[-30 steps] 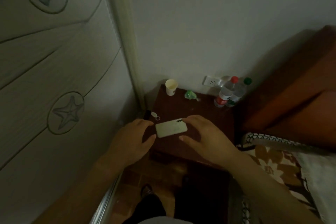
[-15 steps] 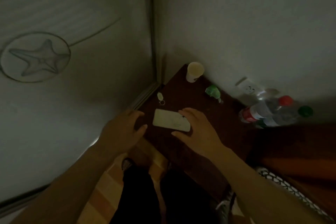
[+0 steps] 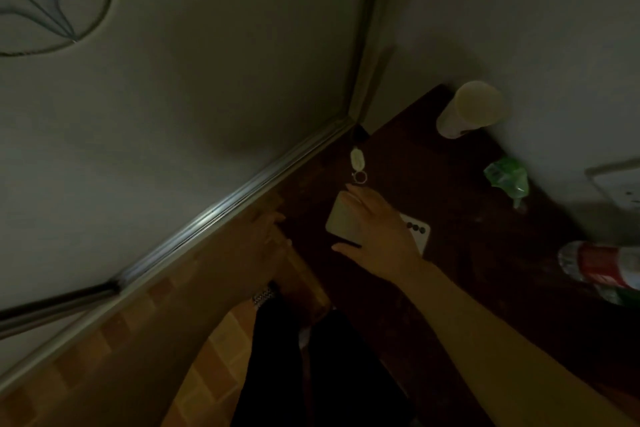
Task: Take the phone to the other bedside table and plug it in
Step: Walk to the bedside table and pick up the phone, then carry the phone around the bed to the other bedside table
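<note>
Phone (image 3: 343,220): pale, lies flat & face down on the dark wood tabletop (image 3: 460,218), nr its front-left edge; camera lenses show at the end nearer the wall socket.
R hand (image 3: 377,236): laid over the phone from above, fingers spread across its back, index tip reaching past the far short edge, thumb at the near long edge. Touching the phone; can't tell if it is gripped or lifted, looks flat on the wood.
L hand (image 3: 266,236): off the tabletop's left edge, over the floor, fingers loosely curled twd the table side; holds nothing, apart from the phone.
Key tag (image 3: 358,163): small white oval w/ a ring, just beyond the phone, btwn it & the corner.
Paper cup (image 3: 467,113): upright at the back corner of the tabletop, next to the wall.
Green wrapper (image 3: 507,178): crumpled, by the wall, right of the cup.
Wall socket (image 3: 616,189): white plate on the wall, right edge of view, blurred.
Bottles (image 3: 602,267): clear plastic w/ red label, far right, partly cut off; a second one w/ green shows below it.
Sliding door (image 3: 173,80): pale panel on the left w/ a starfish outline; metal track runs along its base.
Floor (image 3: 214,340): orange-brown tiles; dark trouser legs (image 3: 311,357) below the hands.
Light: dim, detail soft.
</note>
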Tool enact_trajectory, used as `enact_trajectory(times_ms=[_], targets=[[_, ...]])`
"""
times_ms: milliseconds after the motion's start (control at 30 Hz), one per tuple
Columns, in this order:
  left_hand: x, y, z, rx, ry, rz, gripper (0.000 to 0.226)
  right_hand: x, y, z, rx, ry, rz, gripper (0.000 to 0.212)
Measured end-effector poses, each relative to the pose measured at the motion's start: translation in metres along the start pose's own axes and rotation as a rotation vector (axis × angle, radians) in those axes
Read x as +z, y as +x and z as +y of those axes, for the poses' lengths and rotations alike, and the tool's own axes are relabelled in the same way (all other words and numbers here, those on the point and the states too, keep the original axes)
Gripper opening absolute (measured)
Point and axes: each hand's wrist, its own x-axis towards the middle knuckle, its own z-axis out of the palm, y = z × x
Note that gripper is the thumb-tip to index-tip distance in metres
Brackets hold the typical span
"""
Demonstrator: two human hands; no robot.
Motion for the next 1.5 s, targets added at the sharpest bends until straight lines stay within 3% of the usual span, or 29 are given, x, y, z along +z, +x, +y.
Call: enact_trajectory(times_ms=[167,433,733,900,1133,1500], targets=[[0.003,-0.004,-0.019,-0.077,0.072,-0.063,0.056,0.012,0.012,0.013,-0.004,-0.136,-0.063,0.085],[-0.001,0.004,-0.022,-0.057,0.072,-0.079,0.055,0.016,0.017,0.016,-0.021,-0.184,-0.047,0.074],[0.004,0.0,-0.015,-0.009,0.086,-0.039,0.045,-0.004,-0.002,0.004,-0.004,0.052,0.131,0.072],[-0.005,-0.014,0.002,-0.003,0.056,0.048,0.044,-0.02,-0.027,-0.014,0.017,0.229,0.262,0.071],[-0.042,-0.076,0.049,-0.07,-0.107,0.224,0.039,-0.082,-0.069,-0.093,0.008,0.457,0.299,0.064],[-0.086,-0.195,0.088,0.004,-0.274,0.515,0.032,-0.158,-0.135,-0.195,-0.138,0.539,0.326,0.054]])
